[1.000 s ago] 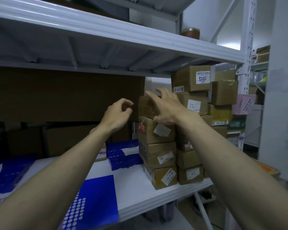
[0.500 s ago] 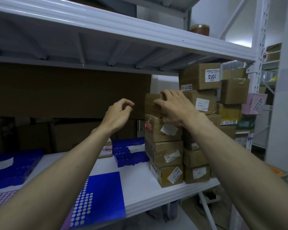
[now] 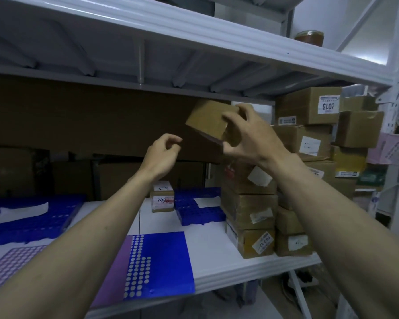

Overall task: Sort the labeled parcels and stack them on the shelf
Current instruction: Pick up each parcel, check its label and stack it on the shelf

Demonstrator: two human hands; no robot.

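The right hand (image 3: 247, 137) grips a tilted small parcel (image 3: 209, 122) in the air above the stack (image 3: 249, 203). The left hand (image 3: 162, 155) hangs beside it, fingers loosely curled, holding nothing, over bare shelf (image 3: 212, 249).

The stack of parcels (image 3: 249, 203) stands on the shelf (image 3: 212, 254) near its right end. Left of the stack lies a tray (image 3: 198, 210), with a small box (image 3: 162, 199) beyond that, and a second stack (image 3: 306, 139) rises behind it. A held parcel (image 3: 207, 122) hangs tilted above the stack's left side.
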